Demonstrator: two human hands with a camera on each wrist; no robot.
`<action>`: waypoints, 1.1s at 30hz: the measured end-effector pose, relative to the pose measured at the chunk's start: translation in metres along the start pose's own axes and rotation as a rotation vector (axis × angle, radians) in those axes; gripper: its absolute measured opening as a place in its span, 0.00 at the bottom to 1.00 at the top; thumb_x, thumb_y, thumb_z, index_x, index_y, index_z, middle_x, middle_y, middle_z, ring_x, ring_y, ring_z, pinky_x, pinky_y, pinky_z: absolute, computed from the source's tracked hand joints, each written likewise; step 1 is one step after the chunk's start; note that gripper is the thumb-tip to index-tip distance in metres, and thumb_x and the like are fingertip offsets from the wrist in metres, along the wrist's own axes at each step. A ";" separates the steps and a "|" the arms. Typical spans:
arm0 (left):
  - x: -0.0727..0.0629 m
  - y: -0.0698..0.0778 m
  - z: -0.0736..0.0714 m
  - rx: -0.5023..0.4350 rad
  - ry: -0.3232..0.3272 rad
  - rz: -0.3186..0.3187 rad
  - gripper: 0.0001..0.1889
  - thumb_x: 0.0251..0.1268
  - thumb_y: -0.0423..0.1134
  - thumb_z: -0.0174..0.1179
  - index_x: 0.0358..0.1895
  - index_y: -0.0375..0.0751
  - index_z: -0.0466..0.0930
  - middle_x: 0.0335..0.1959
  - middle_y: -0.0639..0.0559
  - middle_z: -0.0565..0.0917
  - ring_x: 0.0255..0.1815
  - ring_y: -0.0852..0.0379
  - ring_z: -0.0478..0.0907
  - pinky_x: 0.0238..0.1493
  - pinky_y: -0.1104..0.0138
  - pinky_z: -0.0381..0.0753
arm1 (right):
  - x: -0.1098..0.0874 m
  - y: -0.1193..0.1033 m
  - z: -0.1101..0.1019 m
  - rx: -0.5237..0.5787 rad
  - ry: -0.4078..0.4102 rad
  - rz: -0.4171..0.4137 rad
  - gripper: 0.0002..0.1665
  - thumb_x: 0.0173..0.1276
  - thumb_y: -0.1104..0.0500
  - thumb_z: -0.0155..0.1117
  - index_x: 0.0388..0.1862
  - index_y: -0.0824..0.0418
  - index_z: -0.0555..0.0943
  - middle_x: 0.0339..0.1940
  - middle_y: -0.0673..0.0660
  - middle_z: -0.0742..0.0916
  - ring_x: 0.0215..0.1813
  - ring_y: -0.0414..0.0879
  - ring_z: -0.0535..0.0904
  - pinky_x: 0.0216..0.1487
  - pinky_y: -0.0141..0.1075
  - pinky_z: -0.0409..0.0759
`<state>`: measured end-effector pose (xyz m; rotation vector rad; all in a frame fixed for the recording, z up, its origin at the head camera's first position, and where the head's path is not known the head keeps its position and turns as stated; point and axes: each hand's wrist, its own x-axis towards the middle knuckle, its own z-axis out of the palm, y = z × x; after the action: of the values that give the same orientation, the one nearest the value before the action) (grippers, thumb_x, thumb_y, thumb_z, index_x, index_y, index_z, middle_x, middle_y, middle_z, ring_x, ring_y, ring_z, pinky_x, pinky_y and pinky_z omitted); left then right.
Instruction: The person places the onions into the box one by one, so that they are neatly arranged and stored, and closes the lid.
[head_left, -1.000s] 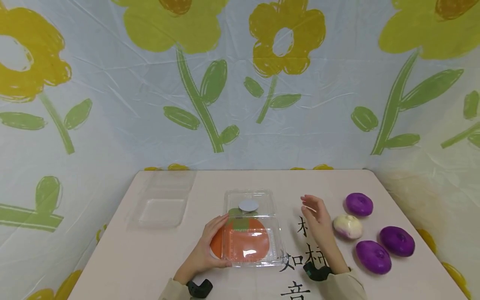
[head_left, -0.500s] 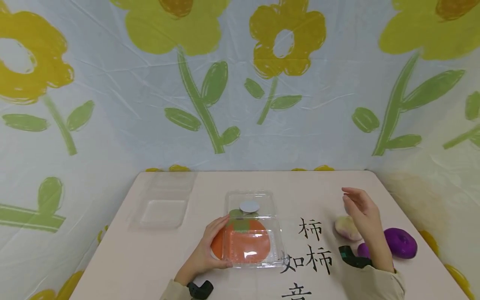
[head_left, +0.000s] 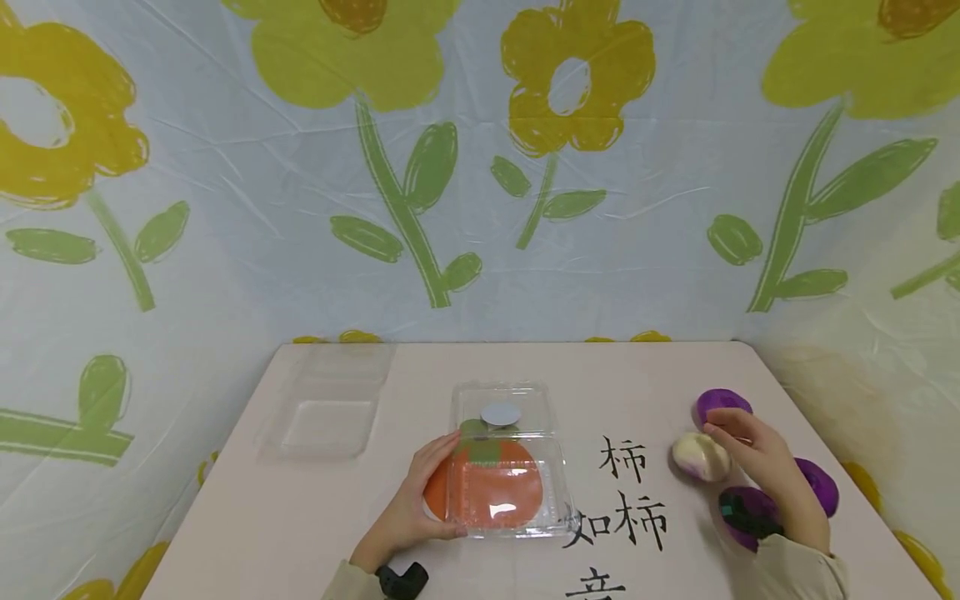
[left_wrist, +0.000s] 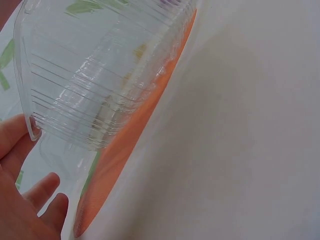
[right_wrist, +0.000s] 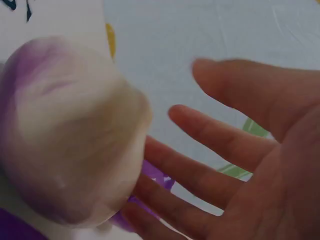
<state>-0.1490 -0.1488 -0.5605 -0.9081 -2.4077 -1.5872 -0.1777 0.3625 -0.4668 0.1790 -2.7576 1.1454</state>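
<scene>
Flower-printed white cloth [head_left: 300, 283] behind a pale pinkish table [head_left: 637, 371]. Left hand [head_left: 415, 492] gripping the near-left side of a clear ribbed plastic container [head_left: 495, 482], on a flat orange persimmon shape [head_left: 437, 493]. Right hand [head_left: 771, 468] with fingers spread beside a cream-and-purple onion-like bulb [right_wrist: 75, 130], contact unclear. Just beyond, a glossy purple bulb [head_left: 716, 402]; partly behind the wrist, two more purple bulbs [head_left: 823, 483]. Far left, another see-through plastic tray [head_left: 330, 425].
</scene>
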 end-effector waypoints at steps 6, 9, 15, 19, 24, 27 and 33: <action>-0.001 -0.002 0.000 0.015 -0.007 0.009 0.59 0.36 0.47 0.82 0.76 0.39 0.57 0.78 0.46 0.57 0.76 0.45 0.51 0.70 0.43 0.61 | 0.001 0.006 0.005 -0.107 -0.182 0.084 0.37 0.62 0.49 0.73 0.63 0.69 0.74 0.56 0.72 0.81 0.52 0.60 0.78 0.44 0.37 0.77; -0.001 -0.002 0.000 0.018 -0.003 0.010 0.59 0.37 0.48 0.82 0.76 0.38 0.57 0.78 0.46 0.57 0.77 0.46 0.51 0.69 0.43 0.61 | 0.001 0.005 0.006 -0.119 -0.239 0.122 0.43 0.56 0.47 0.76 0.65 0.68 0.72 0.55 0.72 0.81 0.50 0.57 0.76 0.44 0.41 0.75; 0.000 -0.001 0.000 0.012 -0.005 0.003 0.60 0.37 0.48 0.82 0.76 0.37 0.57 0.78 0.46 0.57 0.77 0.47 0.50 0.70 0.45 0.61 | 0.002 0.004 0.009 -0.123 -0.259 0.095 0.46 0.49 0.52 0.82 0.63 0.70 0.73 0.52 0.74 0.81 0.45 0.53 0.77 0.43 0.42 0.76; 0.000 -0.002 0.000 0.016 -0.006 -0.003 0.60 0.37 0.48 0.82 0.77 0.38 0.57 0.78 0.48 0.56 0.77 0.48 0.50 0.70 0.45 0.61 | 0.003 0.006 0.010 -0.125 -0.256 0.071 0.46 0.47 0.54 0.82 0.62 0.70 0.73 0.52 0.74 0.81 0.44 0.53 0.77 0.42 0.42 0.75; -0.001 -0.001 -0.001 0.024 -0.003 0.002 0.59 0.37 0.48 0.82 0.77 0.39 0.57 0.78 0.46 0.57 0.76 0.46 0.51 0.70 0.45 0.60 | 0.004 0.006 0.011 -0.121 -0.259 0.064 0.46 0.48 0.54 0.82 0.63 0.70 0.72 0.52 0.74 0.81 0.44 0.53 0.77 0.42 0.43 0.75; -0.002 -0.001 -0.001 0.021 -0.002 -0.001 0.59 0.37 0.48 0.82 0.77 0.39 0.57 0.78 0.48 0.57 0.77 0.47 0.51 0.70 0.45 0.61 | 0.004 0.005 0.011 -0.121 -0.257 0.058 0.46 0.48 0.54 0.82 0.63 0.70 0.72 0.52 0.74 0.81 0.44 0.54 0.77 0.43 0.44 0.75; -0.001 -0.003 0.000 0.025 -0.005 0.013 0.60 0.36 0.47 0.82 0.77 0.39 0.57 0.78 0.45 0.57 0.76 0.46 0.52 0.70 0.46 0.62 | 0.002 -0.004 0.009 -0.133 -0.233 0.043 0.47 0.48 0.54 0.82 0.64 0.69 0.72 0.53 0.75 0.80 0.44 0.54 0.77 0.42 0.43 0.75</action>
<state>-0.1494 -0.1502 -0.5631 -0.9227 -2.4143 -1.5493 -0.1803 0.3537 -0.4700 0.2529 -3.0436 1.0045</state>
